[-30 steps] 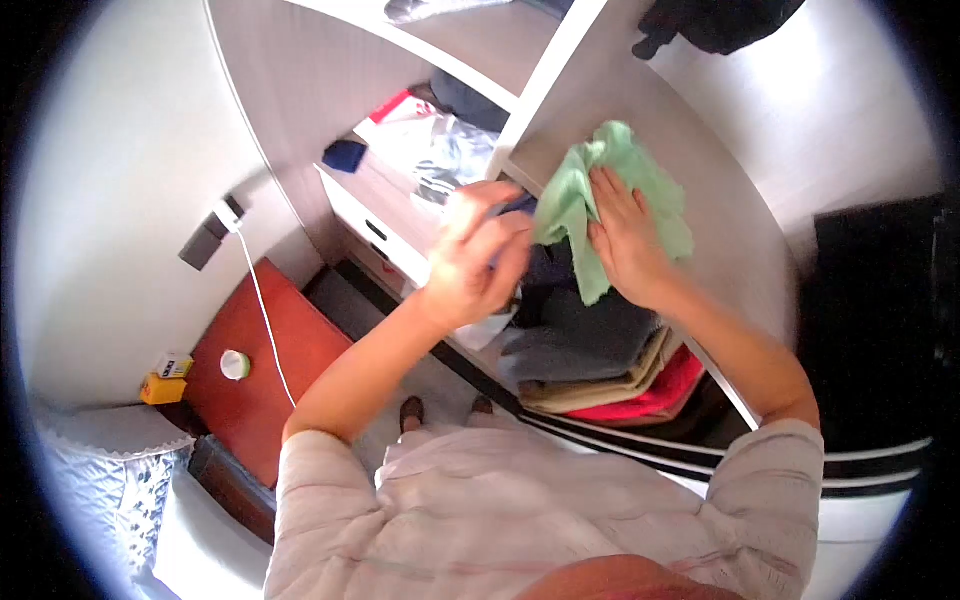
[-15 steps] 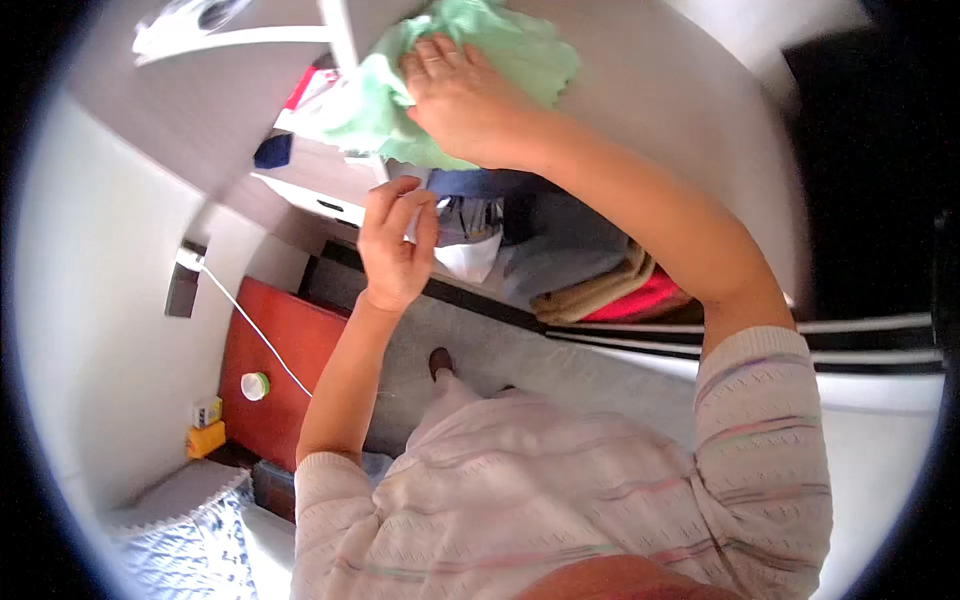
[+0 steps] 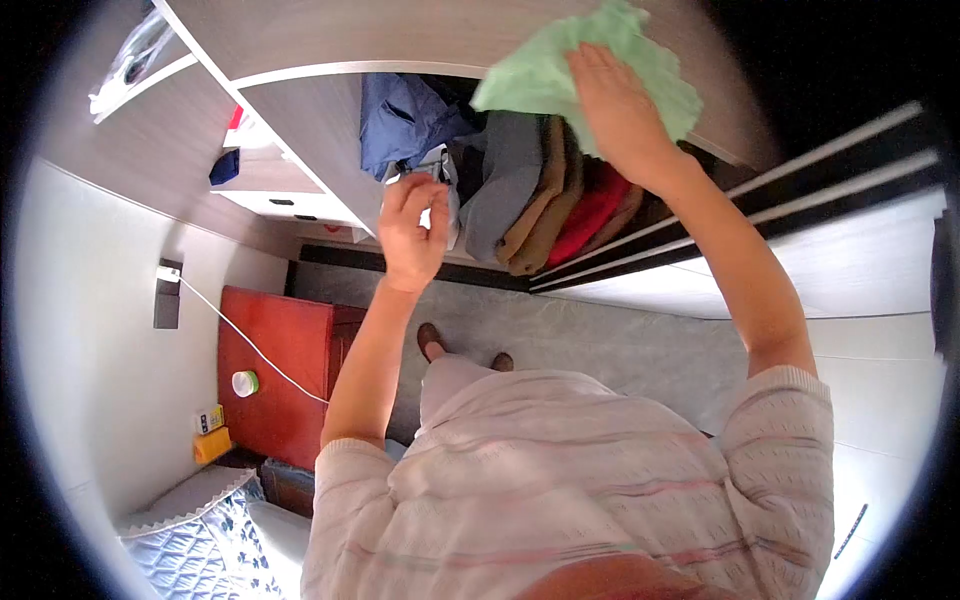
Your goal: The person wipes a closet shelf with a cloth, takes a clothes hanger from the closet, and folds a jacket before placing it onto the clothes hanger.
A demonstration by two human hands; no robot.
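Note:
My right hand (image 3: 625, 115) holds a light green cloth (image 3: 525, 85) against the wooden shelf board at the upper right, fingers stretched close together over it. The thumb side is partly hidden. My left hand (image 3: 412, 230) is raised in front of the lower compartment, its fingers loosely curled and a gap beside the thumb; nothing shows in it. Behind it lie a dark blue garment (image 3: 405, 125) and a white-grey item. Folded clothes stand in a row to the right: grey (image 3: 505, 180), brown (image 3: 550, 200) and red (image 3: 592, 215).
A white-edged upright panel (image 3: 285, 150) divides the cupboard. Dark sliding-door rails (image 3: 760, 210) run along the right. At lower left are a red-brown cabinet (image 3: 275, 320) with a small white-green tub (image 3: 245, 383), a white cable (image 3: 250, 340) and a quilted bed cover (image 3: 190, 550).
My right hand has slid the green cloth rightward along the shelf, uncovering the blue garment and the panel. My left hand stays raised, slightly further right. The view has shifted.

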